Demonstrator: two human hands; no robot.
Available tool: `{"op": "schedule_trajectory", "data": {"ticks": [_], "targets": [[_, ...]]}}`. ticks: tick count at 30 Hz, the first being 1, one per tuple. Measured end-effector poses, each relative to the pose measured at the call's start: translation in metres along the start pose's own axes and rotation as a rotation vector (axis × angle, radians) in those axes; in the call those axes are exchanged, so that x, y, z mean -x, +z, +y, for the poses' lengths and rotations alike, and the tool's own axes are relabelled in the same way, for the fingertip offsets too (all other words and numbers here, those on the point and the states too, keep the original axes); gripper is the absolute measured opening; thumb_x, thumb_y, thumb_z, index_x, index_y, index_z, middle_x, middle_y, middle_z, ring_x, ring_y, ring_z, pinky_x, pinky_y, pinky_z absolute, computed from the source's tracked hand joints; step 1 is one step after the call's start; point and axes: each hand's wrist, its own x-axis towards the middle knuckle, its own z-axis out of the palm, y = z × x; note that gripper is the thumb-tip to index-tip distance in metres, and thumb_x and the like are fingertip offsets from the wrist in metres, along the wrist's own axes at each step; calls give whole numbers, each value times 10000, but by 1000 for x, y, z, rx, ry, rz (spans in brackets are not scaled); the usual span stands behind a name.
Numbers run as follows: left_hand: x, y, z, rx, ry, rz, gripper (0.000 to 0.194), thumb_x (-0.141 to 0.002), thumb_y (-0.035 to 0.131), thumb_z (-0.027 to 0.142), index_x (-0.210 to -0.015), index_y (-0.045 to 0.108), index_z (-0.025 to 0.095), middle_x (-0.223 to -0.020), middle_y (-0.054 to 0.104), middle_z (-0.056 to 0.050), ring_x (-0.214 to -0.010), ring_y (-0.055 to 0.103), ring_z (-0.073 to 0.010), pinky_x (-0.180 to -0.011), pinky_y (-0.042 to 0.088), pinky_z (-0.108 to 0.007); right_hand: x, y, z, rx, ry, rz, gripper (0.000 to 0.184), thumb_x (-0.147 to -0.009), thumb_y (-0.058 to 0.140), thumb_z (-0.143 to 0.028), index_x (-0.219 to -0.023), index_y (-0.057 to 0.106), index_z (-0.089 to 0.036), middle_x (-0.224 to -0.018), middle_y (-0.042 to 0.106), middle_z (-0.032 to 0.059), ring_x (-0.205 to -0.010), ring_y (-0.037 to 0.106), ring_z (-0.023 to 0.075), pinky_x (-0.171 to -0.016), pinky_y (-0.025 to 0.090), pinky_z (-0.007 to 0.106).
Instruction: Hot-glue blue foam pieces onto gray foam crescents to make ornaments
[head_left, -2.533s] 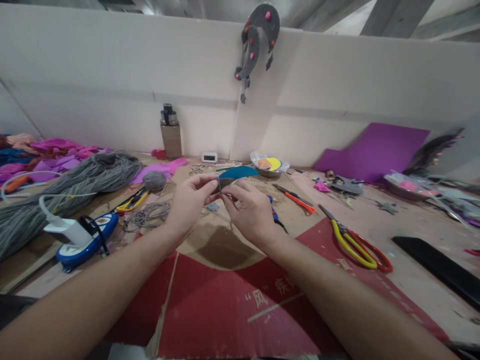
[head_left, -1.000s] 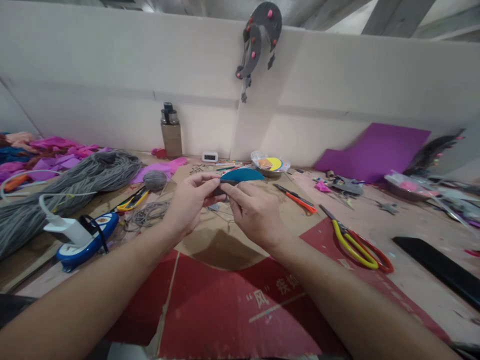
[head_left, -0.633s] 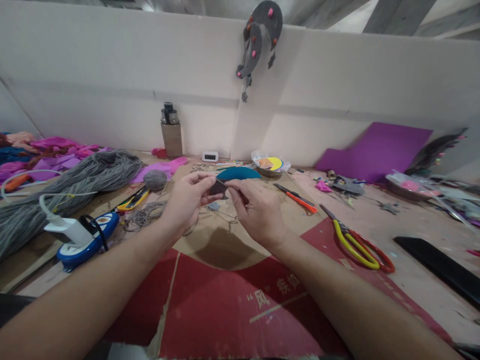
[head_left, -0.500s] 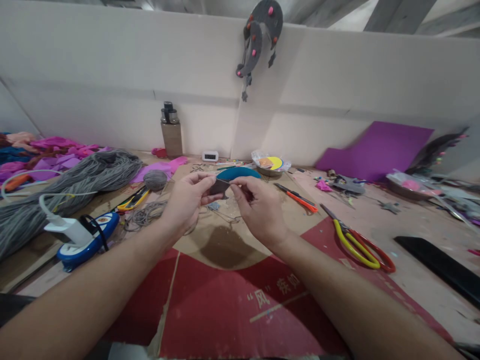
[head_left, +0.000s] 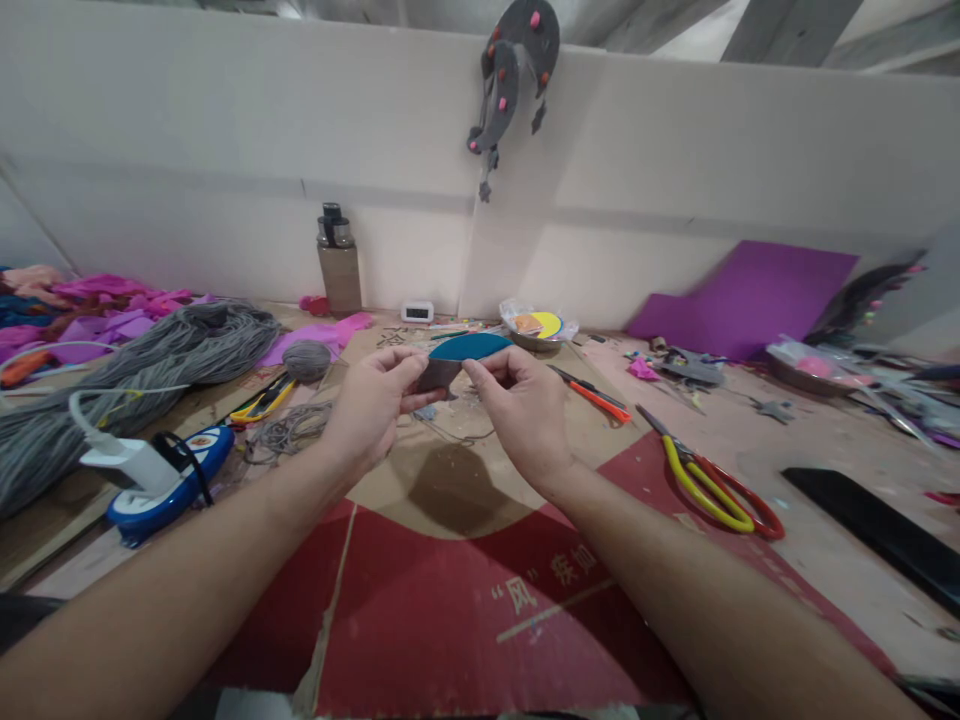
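My left hand point(head_left: 373, 406) pinches a small dark grey felt piece point(head_left: 437, 374) between thumb and fingers, held up over the cardboard. My right hand point(head_left: 525, 412) is closed in a pinch right beside that piece, its thumb and forefinger at the piece's right edge; a thin grey thread seems to run from it, but I cannot be sure. Behind the hands lies a teal felt half-disc point(head_left: 471, 346). Loose grey thread point(head_left: 289, 431) trails on the cardboard below my left hand.
Red and brown cardboard point(head_left: 480, 610) covers the table in front. Yellow-red scissors point(head_left: 712, 490) and an orange cutter point(head_left: 596, 397) lie right. Grey yarn skein point(head_left: 150, 360), yarn ball point(head_left: 306, 360), a blue-white device with a white charger point(head_left: 150, 470) sit left. A bottle point(head_left: 335, 263) stands at the wall.
My right hand has drawn a little to the right and turned, staying pinched at the felt piece. My left hand keeps its hold almost in place.
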Motion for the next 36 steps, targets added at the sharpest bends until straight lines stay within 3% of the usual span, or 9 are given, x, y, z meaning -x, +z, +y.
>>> {"op": "schedule_trajectory", "data": {"ticks": [5, 9, 13, 17, 25, 32, 36], "targets": [[-1, -1, -2, 22, -20, -9, 146, -682, 726, 218, -729, 611, 141, -764, 653, -14, -744, 671, -156, -719, 604, -347, -3, 3, 5, -116, 148, -17, 236, -784, 646, -377, -711, 568, -167, -585, 495, -43, -537, 407, 89, -517, 338, 234], [-2, -2, -2, 17, -31, -21, 132, -695, 714, 218, -754, 623, 142, -803, 647, -20, -756, 661, -155, -665, 608, -325, -5, 6, 12, -198, 163, -54, 241, -780, 647, -403, -801, 586, -171, -599, 450, -58, -541, 373, 89, -516, 320, 234], [-1, -3, -1, -13, -50, -46, 116, -701, 699, 228, -753, 629, 152, -787, 626, -18, -735, 635, -157, -587, 608, -320, -7, 6, 15, -272, 169, -152, 288, -792, 616, -433, -678, 594, -170, -612, 481, -34, -576, 404, 100, -556, 337, 249], [-1, -4, -1, -21, -44, -74, 111, -709, 694, 232, -761, 634, 154, -784, 620, -18, -722, 620, -156, -560, 606, -320, -8, 5, 15, -290, 191, -149, 289, -778, 621, -434, -668, 609, -167, -612, 495, -30, -573, 411, 104, -563, 331, 255], [-6, -5, -7, 47, 1, -105, 101, -727, 719, 216, -756, 663, 137, -792, 644, -11, -757, 646, -138, -720, 601, -322, -7, 12, 21, -544, 359, -166, 305, -726, 678, -450, -675, 540, -182, -553, 403, -79, -481, 286, 65, -479, 246, 236], [1, -5, -3, 100, 90, -298, 168, -788, 666, 224, -922, 723, 139, -1013, 703, -91, -960, 675, -224, -970, 505, -408, -13, 12, 22, -803, 459, -165, 359, -667, 737, -426, -640, 461, -197, -492, 263, -115, -435, 190, 46, -438, 155, 221], [4, -5, -1, 101, 127, -334, 221, -801, 654, 243, -992, 707, 143, -1110, 676, -110, -1042, 643, -240, -982, 496, -420, -12, 12, 21, -833, 503, -164, 385, -672, 742, -403, -630, 417, -200, -486, 240, -121, -437, 170, 44, -437, 141, 215]]}}
